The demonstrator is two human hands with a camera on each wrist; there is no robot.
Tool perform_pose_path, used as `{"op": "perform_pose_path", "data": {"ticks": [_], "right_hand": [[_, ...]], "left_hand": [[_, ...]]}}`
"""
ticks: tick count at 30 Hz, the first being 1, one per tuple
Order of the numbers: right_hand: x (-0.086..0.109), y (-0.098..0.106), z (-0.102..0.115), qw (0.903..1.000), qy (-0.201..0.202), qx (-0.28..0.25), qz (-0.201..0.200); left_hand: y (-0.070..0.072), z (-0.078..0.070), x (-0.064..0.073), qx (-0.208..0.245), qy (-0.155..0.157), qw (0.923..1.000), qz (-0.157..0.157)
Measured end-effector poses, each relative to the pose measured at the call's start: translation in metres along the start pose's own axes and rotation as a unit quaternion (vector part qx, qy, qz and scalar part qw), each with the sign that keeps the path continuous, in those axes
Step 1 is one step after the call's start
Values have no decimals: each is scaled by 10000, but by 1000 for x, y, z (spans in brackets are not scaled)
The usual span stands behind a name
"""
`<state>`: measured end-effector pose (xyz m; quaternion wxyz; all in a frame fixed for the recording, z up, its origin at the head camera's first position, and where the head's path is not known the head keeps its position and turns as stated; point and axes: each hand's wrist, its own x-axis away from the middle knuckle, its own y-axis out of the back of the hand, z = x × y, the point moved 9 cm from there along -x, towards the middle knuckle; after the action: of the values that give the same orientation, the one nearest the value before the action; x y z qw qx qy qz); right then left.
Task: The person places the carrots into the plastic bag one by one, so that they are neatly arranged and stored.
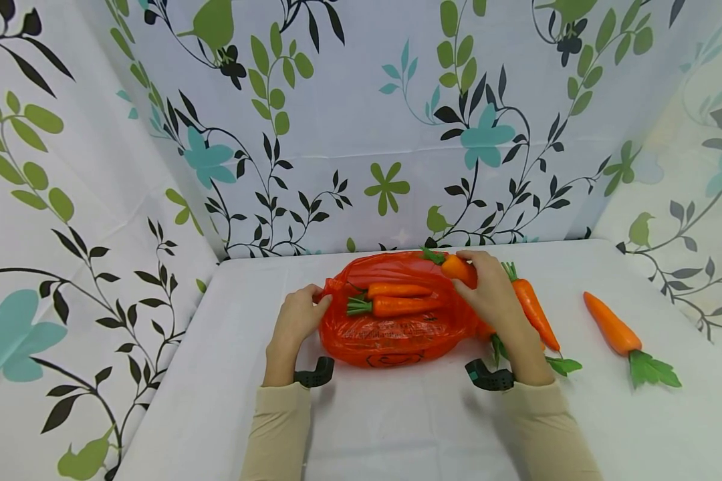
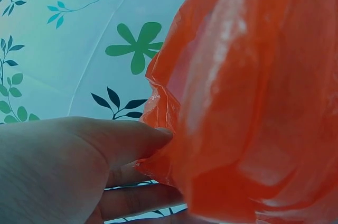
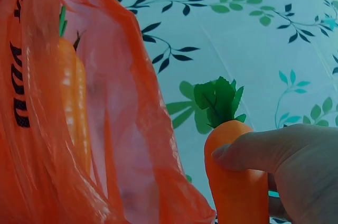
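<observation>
A red plastic bag point(image 1: 391, 341) lies on the table with its mouth spread. Two carrots, an upper one point(image 1: 397, 290) and a lower one point(image 1: 403, 306), lie in it with their green tops to the left. At the bag's left end, my left hand point(image 1: 297, 317) pinches the plastic point(image 2: 161, 110) between thumb and fingers. My right hand point(image 1: 493, 294) grips another carrot point(image 3: 235, 176) near its leafy top, above the bag's right rim. In the right wrist view the thumb lies across that carrot, beside the bag's edge.
Right of the bag, a slim carrot point(image 1: 535, 314) lies close to my right forearm. Partly hidden under that forearm are more orange and a green leaf point(image 1: 498, 349). Farther right lies a leafy carrot point(image 1: 612, 326). Patterned cloth point(image 1: 349, 133) hangs behind the white table point(image 1: 391, 427).
</observation>
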<state>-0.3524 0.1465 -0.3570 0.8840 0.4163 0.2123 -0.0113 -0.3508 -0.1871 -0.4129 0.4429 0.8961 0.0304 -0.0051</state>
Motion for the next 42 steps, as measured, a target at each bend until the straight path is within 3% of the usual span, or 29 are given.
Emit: {"op": "perform_pose_path", "data": {"ticks": [12, 42], "right_hand": [[1, -21, 25, 9990, 294, 129, 307], [8, -55, 53, 9941, 909, 181, 570]], "left_hand": [[-1, 1, 2, 33, 54, 10000, 51], [0, 0, 2, 28, 35, 10000, 4]]}}
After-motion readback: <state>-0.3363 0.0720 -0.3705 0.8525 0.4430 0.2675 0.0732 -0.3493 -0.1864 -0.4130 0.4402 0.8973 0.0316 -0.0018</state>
